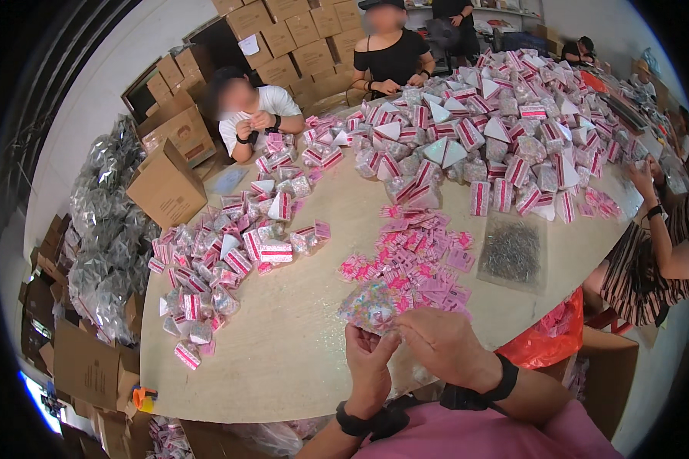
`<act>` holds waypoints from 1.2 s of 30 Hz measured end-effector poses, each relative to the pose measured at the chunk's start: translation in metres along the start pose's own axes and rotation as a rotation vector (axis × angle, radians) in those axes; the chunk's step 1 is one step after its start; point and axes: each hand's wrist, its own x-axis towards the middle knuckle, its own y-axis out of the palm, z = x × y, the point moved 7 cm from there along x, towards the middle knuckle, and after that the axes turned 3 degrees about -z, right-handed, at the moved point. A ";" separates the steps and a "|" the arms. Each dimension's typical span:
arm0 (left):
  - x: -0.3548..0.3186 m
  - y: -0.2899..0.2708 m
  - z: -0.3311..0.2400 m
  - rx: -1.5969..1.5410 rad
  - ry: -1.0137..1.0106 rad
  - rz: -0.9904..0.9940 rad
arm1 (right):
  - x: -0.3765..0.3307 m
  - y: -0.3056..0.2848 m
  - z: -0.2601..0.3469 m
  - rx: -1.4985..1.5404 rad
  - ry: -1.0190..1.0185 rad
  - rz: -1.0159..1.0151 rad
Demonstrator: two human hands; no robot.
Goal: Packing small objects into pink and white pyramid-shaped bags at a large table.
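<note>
Over the near edge of the table, my left hand [369, 361] grips the lower end of a small clear bag [366, 303] filled with colourful bits. My right hand [445, 343] is closed, its fingertips pinched at the bag's near right side; whether something small is between them is hidden. Just beyond the bag lies a loose heap of pink printed cards [425, 256]. To the right of the cards is a clear bag of small metal pins [511, 251], flat on the table.
A large pile of pink-and-white packets [467, 130] covers the table's far side, a smaller packet pile [230, 249] its left. Co-workers sit around the far and right sides. Cardboard boxes [168, 183] and grey plastic bags [107, 222] stand left; a red bag [543, 340] hangs beside me.
</note>
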 end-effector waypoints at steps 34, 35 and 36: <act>-0.001 0.002 -0.003 0.206 0.254 -0.028 | -0.001 0.001 -0.008 -0.119 0.016 -0.014; -0.001 0.003 -0.004 0.225 0.265 -0.031 | -0.001 0.001 -0.007 -0.131 0.010 -0.016; -0.001 0.002 -0.006 0.259 0.300 -0.037 | -0.001 0.002 -0.006 -0.142 0.002 -0.017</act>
